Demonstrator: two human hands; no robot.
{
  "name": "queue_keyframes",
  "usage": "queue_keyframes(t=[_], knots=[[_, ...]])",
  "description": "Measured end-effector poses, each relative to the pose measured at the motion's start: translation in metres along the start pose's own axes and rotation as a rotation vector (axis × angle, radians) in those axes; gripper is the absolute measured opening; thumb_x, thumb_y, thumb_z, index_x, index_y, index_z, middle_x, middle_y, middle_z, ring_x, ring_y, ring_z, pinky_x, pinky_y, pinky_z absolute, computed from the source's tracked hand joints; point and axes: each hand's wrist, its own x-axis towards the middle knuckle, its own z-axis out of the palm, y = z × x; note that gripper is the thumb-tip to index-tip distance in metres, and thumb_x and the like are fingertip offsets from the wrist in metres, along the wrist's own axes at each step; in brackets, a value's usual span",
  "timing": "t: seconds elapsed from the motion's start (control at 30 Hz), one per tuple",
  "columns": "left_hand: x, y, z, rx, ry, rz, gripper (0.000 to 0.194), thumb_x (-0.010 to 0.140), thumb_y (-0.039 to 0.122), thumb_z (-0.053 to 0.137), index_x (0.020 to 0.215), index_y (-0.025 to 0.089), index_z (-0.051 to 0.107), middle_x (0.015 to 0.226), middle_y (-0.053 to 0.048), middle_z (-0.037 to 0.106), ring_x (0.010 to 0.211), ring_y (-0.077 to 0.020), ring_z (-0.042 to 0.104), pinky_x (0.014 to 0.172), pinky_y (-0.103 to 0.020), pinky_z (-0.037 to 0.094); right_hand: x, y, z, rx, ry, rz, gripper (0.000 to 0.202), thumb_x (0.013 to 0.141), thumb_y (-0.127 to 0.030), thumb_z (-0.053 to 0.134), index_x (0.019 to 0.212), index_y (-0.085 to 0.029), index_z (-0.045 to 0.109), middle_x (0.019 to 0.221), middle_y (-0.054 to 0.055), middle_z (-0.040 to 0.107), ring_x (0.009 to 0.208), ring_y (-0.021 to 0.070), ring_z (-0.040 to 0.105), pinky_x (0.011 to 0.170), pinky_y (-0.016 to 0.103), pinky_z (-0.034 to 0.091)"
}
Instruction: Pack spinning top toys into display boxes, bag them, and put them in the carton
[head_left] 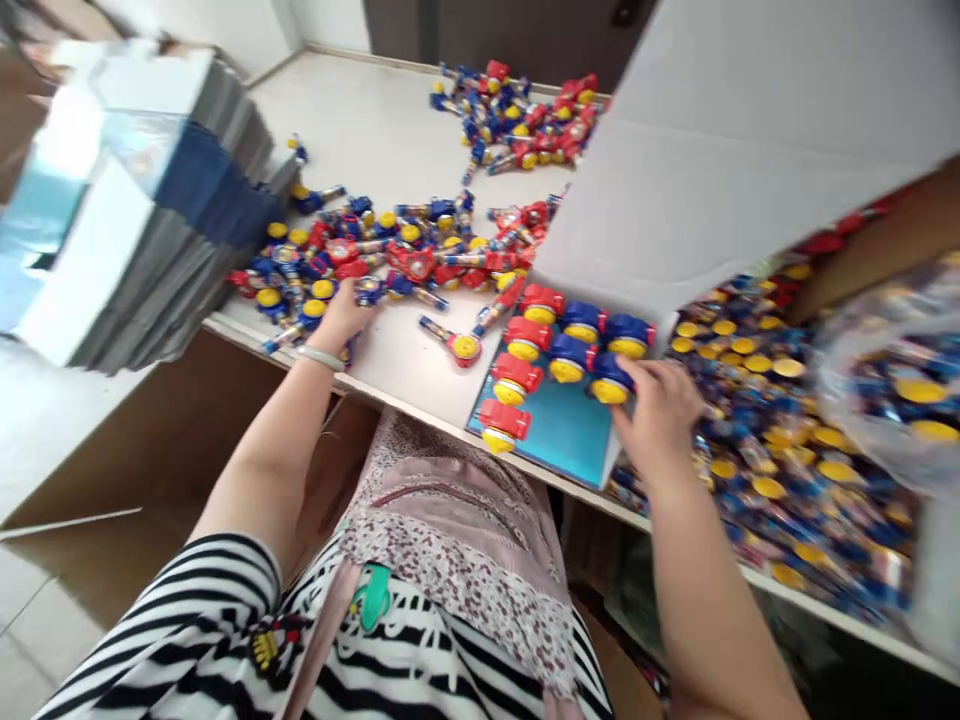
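Observation:
My left hand [346, 318] is closed on a small blue plastic toy [369, 291] at the front edge of a loose pile. The pile holds red and blue toys with round yellow knobs and short clear tubes. My right hand [660, 408] has its thumb and fingers on a blue toy [611, 382], which stands in an open box [581, 440] with a light blue bottom. Red toys [517, 380] form a column along the box's left side, with several blue ones beside them. A loose red toy [463, 348] lies between the pile and the box.
The box's white lid [720, 140] stands raised behind it. At the left rises a stack of flat cartons [172, 210]. Another heap of toys [525, 115] lies at the back of the white table [352, 110]. Many more toys [795, 480] and a clear plastic bag [862, 390] are at the right.

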Motion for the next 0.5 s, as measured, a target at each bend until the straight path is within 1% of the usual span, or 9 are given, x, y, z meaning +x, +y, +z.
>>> queue_keyframes(t=[0.1, 0.13, 0.2, 0.23, 0.3, 0.33, 0.37, 0.43, 0.5], knots=[[-0.001, 0.001, -0.007, -0.384, -0.021, -0.140, 0.054, 0.066, 0.012, 0.067, 0.118, 0.015, 0.054, 0.090, -0.004, 0.066, 0.081, -0.0181, 0.065, 0.080, -0.031, 0.055, 0.007, 0.005, -0.010, -0.013, -0.012, -0.004, 0.056, 0.086, -0.048, 0.064, 0.139, -0.030, 0.057, 0.141, 0.017, 0.051, 0.135, 0.0516, 0.044, 0.101, 0.074, 0.041], [-0.004, 0.002, -0.011, -0.501, -0.041, -0.144, 0.051, 0.065, 0.012, 0.066, 0.114, 0.016, 0.055, 0.087, -0.002, 0.065, 0.077, -0.0160, 0.064, 0.076, -0.028, 0.055, 0.011, 0.005, -0.018, 0.025, -0.038, -0.011, 0.062, 0.084, -0.053, 0.066, 0.141, -0.033, 0.055, 0.144, 0.017, 0.048, 0.136, 0.0539, 0.043, 0.100, 0.076, 0.041], [-0.015, 0.008, -0.018, -0.731, -0.100, -0.071, 0.047, 0.063, 0.014, 0.066, 0.109, 0.018, 0.056, 0.087, -0.001, 0.065, 0.074, -0.0135, 0.063, 0.069, -0.024, 0.053, 0.020, -0.005, -0.039, 0.115, -0.031, 0.003, 0.074, 0.081, -0.058, 0.070, 0.149, -0.040, 0.046, 0.147, 0.014, 0.046, 0.138, 0.0549, 0.041, 0.104, 0.078, 0.038], [-0.023, 0.013, -0.019, -0.844, -0.141, -0.016, 0.046, 0.063, 0.016, 0.068, 0.108, 0.018, 0.057, 0.087, -0.001, 0.065, 0.073, -0.0130, 0.063, 0.066, -0.023, 0.052, 0.026, -0.016, -0.050, 0.162, 0.012, 0.033, 0.077, 0.081, -0.058, 0.071, 0.151, -0.043, 0.042, 0.148, 0.012, 0.046, 0.140, 0.0530, 0.040, 0.108, 0.076, 0.036], [-0.045, 0.033, -0.016, -1.056, -0.258, 0.080, 0.043, 0.067, 0.024, 0.070, 0.108, 0.017, 0.057, 0.087, -0.003, 0.066, 0.070, -0.0130, 0.063, 0.061, -0.023, 0.050, 0.041, -0.051, -0.063, 0.316, 0.116, 0.088, 0.074, 0.084, -0.051, 0.071, 0.151, -0.046, 0.040, 0.146, 0.007, 0.050, 0.140, 0.0453, 0.044, 0.115, 0.068, 0.036], [-0.058, 0.047, -0.010, -1.146, -0.332, 0.117, 0.042, 0.070, 0.028, 0.070, 0.108, 0.017, 0.056, 0.085, -0.003, 0.066, 0.068, -0.0131, 0.063, 0.059, -0.023, 0.049, 0.049, -0.073, -0.064, 0.447, 0.124, 0.097, 0.068, 0.085, -0.047, 0.071, 0.148, -0.046, 0.044, 0.142, 0.005, 0.055, 0.134, 0.0403, 0.052, 0.112, 0.064, 0.043], [-0.073, 0.063, -0.003, -1.221, -0.414, 0.153, 0.041, 0.073, 0.032, 0.070, 0.109, 0.016, 0.056, 0.082, -0.003, 0.066, 0.065, -0.0131, 0.063, 0.057, -0.023, 0.048, 0.058, -0.096, -0.061, 0.617, 0.098, 0.077, 0.067, 0.085, -0.044, 0.072, 0.146, -0.045, 0.045, 0.136, 0.005, 0.060, 0.127, 0.0364, 0.059, 0.106, 0.060, 0.050], [-0.101, 0.094, 0.015, -1.312, -0.599, 0.230, 0.041, 0.081, 0.039, 0.068, 0.112, 0.017, 0.054, 0.073, -0.001, 0.063, 0.057, -0.0126, 0.060, 0.053, -0.023, 0.045, 0.075, -0.139, -0.044, 0.905, -0.011, 0.032, 0.084, 0.081, -0.044, 0.078, 0.152, -0.041, 0.033, 0.135, 0.006, 0.061, 0.121, 0.0311, 0.064, 0.095, 0.052, 0.060], [-0.122, 0.116, 0.029, -1.293, -0.756, 0.329, 0.043, 0.087, 0.046, 0.065, 0.118, 0.020, 0.051, 0.070, 0.001, 0.061, 0.055, -0.0124, 0.058, 0.053, -0.023, 0.045, 0.084, -0.167, -0.028, 1.037, 0.009, 0.002, 0.089, 0.079, -0.046, 0.080, 0.152, -0.036, 0.030, 0.139, 0.008, 0.057, 0.122, 0.0283, 0.062, 0.096, 0.048, 0.060]])
